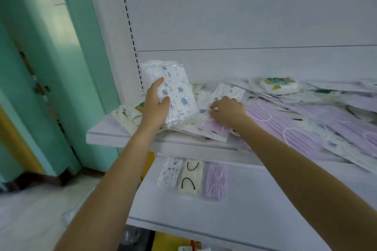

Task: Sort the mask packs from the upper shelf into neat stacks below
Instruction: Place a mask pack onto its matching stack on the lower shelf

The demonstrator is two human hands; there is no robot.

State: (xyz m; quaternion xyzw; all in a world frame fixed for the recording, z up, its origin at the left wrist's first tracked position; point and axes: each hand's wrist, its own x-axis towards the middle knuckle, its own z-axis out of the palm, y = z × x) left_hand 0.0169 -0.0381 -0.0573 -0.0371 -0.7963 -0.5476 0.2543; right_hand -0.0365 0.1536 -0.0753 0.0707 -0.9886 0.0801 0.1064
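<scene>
Left hand [156, 106] gripped a bundle of blue-printed mask packs [177, 96], held upright at 10 o'clock from the right hand [227, 111], whose curled fingers pinched a loose printed pack [205, 98] amid the pile on the upper shelf [114, 134]. Lower shelf [183, 210] (at 6 o'clock) bore a printed stack [170, 171], cream stack [190, 178] and lilac stack [216, 181].

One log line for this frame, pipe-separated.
phase: picking | left grip: holds clear-wrapped white blue-print mask packs | right grip: pinches white printed pack on upper shelf | lower shelf: printed stack, cream stack, lilac stack
</scene>
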